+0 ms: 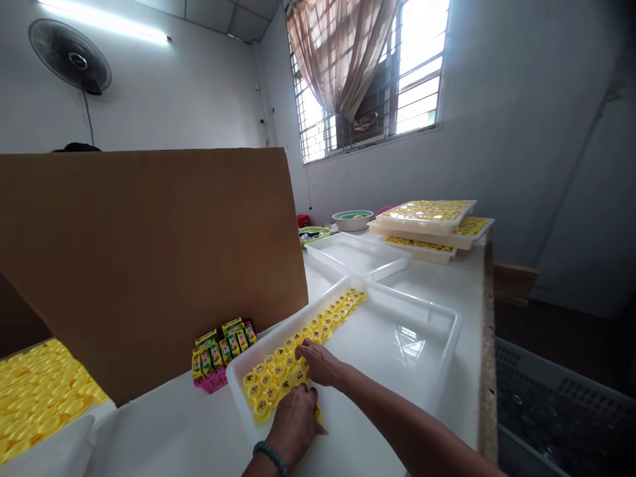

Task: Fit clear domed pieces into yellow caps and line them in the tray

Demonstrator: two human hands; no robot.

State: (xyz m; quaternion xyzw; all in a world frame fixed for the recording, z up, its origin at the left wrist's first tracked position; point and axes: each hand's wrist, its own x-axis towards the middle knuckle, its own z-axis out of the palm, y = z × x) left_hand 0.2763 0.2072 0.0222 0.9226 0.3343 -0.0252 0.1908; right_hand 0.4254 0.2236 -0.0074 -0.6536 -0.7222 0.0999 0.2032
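A white plastic tray (447, 318) lies on the table in front of me. Along its left side run rows of small round yellow pieces (265, 379) with dark printed faces. My left hand (297, 417), with a dark beaded bracelet at the wrist, is curled low over the near end of the rows. Yellow pieces show between its fingers and thumb. Just beyond it, my right hand (318, 361) bends its fingertips down onto a yellow piece at the rows' right edge. Its fingertips are partly hidden.
A cardboard sheet (159, 265) stands upright at left, a pink basket (212, 382) of small colourful boxes before it. Loose yellow pieces (44, 391) lie at far left. Behind are another white tray (358, 252), stacked filled trays (427, 222) and a basin (352, 222). The table edge (488, 371) runs along the right.
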